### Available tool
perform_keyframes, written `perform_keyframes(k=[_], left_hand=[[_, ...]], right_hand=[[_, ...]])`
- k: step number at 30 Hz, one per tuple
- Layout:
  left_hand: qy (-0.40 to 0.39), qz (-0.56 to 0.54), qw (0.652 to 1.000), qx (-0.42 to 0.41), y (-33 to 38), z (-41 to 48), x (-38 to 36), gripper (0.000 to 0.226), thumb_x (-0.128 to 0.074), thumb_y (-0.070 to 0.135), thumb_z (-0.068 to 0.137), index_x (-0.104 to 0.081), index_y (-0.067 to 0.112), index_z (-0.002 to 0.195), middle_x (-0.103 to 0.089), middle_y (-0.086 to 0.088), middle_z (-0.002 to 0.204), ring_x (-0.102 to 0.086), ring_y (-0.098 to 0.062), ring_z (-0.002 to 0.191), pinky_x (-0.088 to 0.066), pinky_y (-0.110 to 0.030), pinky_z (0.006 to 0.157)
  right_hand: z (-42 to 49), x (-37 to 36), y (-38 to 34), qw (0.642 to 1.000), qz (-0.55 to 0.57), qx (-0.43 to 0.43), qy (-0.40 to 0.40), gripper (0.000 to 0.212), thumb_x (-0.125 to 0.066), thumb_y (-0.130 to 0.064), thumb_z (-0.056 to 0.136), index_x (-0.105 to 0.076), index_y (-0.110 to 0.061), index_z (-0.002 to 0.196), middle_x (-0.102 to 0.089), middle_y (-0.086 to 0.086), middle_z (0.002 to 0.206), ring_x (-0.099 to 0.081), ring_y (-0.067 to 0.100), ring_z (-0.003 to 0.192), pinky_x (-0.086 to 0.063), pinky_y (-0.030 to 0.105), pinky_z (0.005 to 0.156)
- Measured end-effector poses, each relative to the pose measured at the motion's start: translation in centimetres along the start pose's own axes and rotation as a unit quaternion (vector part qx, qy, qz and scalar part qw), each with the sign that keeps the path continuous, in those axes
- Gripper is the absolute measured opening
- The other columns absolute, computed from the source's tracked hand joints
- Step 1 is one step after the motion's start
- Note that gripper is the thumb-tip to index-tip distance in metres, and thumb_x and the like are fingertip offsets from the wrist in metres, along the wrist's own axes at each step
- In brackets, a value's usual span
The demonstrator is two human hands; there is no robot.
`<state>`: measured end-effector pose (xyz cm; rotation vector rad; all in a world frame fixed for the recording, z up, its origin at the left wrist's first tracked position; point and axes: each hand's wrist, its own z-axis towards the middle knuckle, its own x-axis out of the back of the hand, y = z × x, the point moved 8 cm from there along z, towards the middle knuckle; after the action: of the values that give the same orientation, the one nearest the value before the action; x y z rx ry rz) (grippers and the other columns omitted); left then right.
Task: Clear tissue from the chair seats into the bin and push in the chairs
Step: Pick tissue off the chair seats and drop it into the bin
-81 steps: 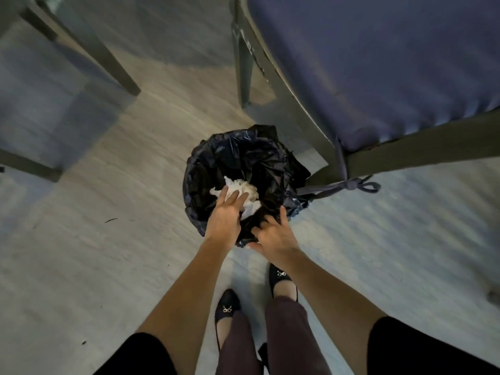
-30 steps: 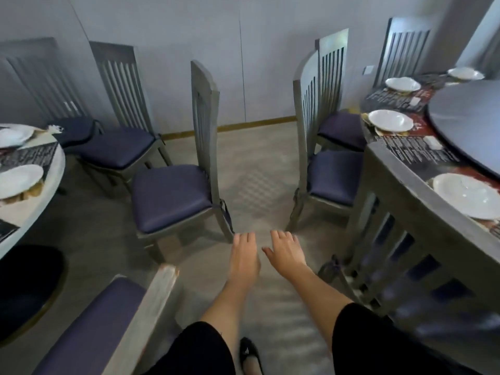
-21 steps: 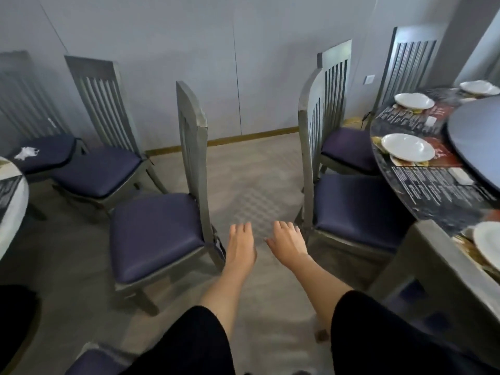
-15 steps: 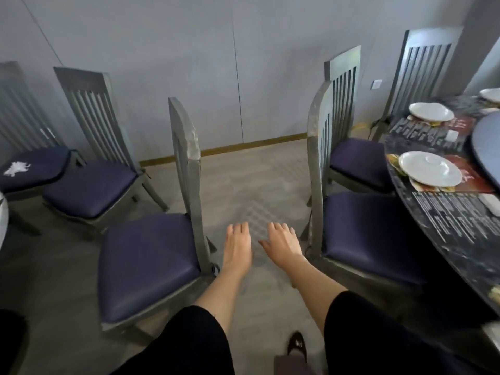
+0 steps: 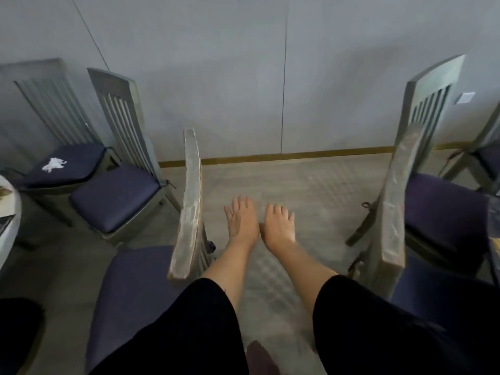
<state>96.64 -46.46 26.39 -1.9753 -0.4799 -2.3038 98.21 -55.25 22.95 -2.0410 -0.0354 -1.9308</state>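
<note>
Your 2 hands, left (image 5: 242,221) and right (image 5: 278,226), hang empty with each grip spread apart over the floor (image 5: 311,190); tissue (image 5: 54,164) lies on the far-left chair (image 5: 65,163) seat.

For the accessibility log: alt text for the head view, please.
Both bare hands, left hand and right hand, reach forward empty between two rows of grey chairs. A crumpled tissue lies on the far-left chair seat.

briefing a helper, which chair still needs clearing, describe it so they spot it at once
Look along the grey wall to the far left, where two chairs stand side by side. It is the farther chair, the only one with a crumpled white tissue on its dark blue cushion.
</note>
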Motion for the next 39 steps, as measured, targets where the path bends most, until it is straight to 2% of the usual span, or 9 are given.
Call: perform_keyframes(k=[3,6,8,14,19,23,29,36,39], left_hand=[[0.005,0.021,0.998,0.054,-1.1,5.6,0.2,0.059,-0.056,0.004,0.084,-0.031,0.011,0.137,-0.039,-0.011,0.138,-0.031,-0.028,0.129,-0.022,-0.048,0.111],[0.021,0.005,0.996,0.084,-2.0,10.5,0.3,0.061,-0.057,0.003,0.083,-0.031,0.01,0.138,-0.04,-0.012,0.136,-0.033,-0.03,0.126,-0.026,-0.048,0.108],[0.022,0.004,0.996,0.085,-2.4,12.9,0.2,0.066,-0.059,0.001,0.081,-0.03,0.01,0.139,-0.04,-0.013,0.137,-0.033,-0.029,0.126,-0.027,-0.049,0.108],[0.039,-0.005,0.994,0.098,-4.2,16.9,0.3,0.061,-0.056,0.006,0.087,-0.029,0.011,0.141,-0.042,-0.011,0.137,-0.035,-0.027,0.126,-0.028,-0.045,0.108],[0.079,-0.074,0.975,0.196,-7.0,19.9,0.6,0.065,-0.063,0.013,0.085,-0.029,0.012,0.141,-0.044,-0.009,0.137,-0.038,-0.026,0.124,-0.036,-0.038,0.102],[0.113,-0.14,0.95,0.256,-8.6,22.9,-0.6,0.071,-0.066,0.014,0.084,-0.025,0.014,0.143,-0.04,-0.008,0.14,-0.036,-0.024,0.127,-0.042,-0.038,0.099],[0.133,-0.175,0.936,0.274,-8.6,30.6,-4.1,0.063,-0.057,0.026,0.091,-0.026,0.008,0.143,-0.041,-0.014,0.138,-0.036,-0.026,0.127,-0.043,-0.037,0.098],[0.069,-0.24,0.95,0.185,-0.1,44.1,-8.4,0.059,-0.053,0.027,0.094,-0.027,0.007,0.143,-0.04,-0.014,0.138,-0.034,-0.026,0.128,-0.036,-0.032,0.098],[0.06,-0.244,0.954,0.163,0.2,48.8,-8.8,0.06,-0.053,0.029,0.094,-0.025,0.012,0.144,-0.037,-0.008,0.141,-0.032,-0.021,0.13,-0.037,-0.03,0.098]], right_hand=[[5.3,0.1,0.3,1.0,0.022,0.0,0.004,0.053,-0.049,-0.03,0.096,-0.029,-0.011,0.141,-0.04,0.01,0.14,-0.036,0.029,0.129,-0.026,0.047,0.11],[9.4,0.1,3.8,0.989,0.048,-0.141,-0.008,0.062,-0.045,-0.032,0.099,-0.015,-0.009,0.149,-0.033,0.015,0.146,-0.034,0.032,0.133,-0.028,0.046,0.11],[11.6,-0.4,4.4,0.981,0.049,-0.186,-0.03,0.067,-0.043,-0.033,0.1,-0.008,-0.007,0.15,-0.028,0.021,0.149,-0.033,0.035,0.134,-0.028,0.046,0.11],[18.0,0.8,-2.1,0.992,0.111,-0.049,-0.013,0.071,-0.049,-0.03,0.098,-0.007,-0.007,0.15,-0.042,0.018,0.139,-0.043,0.032,0.126,-0.039,0.042,0.102],[22.8,1.9,-6.3,0.982,0.186,0.021,-0.012,0.07,-0.05,-0.026,0.098,-0.007,-0.009,0.151,-0.04,0.017,0.141,-0.039,0.032,0.129,-0.042,0.042,0.097],[26.3,0.4,-7.5,0.977,0.205,0.042,-0.036,0.065,-0.045,-0.033,0.099,-0.01,-0.012,0.15,-0.043,0.017,0.139,-0.043,0.032,0.126,-0.045,0.044,0.091],[33.9,-2.2,-4.0,0.975,0.197,0.066,-0.076,0.058,-0.044,-0.034,0.099,-0.017,-0.015,0.148,-0.045,0.015,0.14,-0.05,0.032,0.122,-0.046,0.04,0.087],[48.8,1.3,7.8,0.985,0.155,-0.026,-0.065,0.063,-0.048,-0.048,0.095,-0.026,-0.015,0.143,-0.053,0.016,0.132,-0.054,0.034,0.117,-0.046,0.041,0.087],[54.8,2.5,8.0,0.99,0.123,-0.011,-0.064,0.059,-0.048,-0.05,0.094,-0.028,-0.014,0.137,-0.055,0.016,0.126,-0.056,0.034,0.111,-0.044,0.038,0.077]])
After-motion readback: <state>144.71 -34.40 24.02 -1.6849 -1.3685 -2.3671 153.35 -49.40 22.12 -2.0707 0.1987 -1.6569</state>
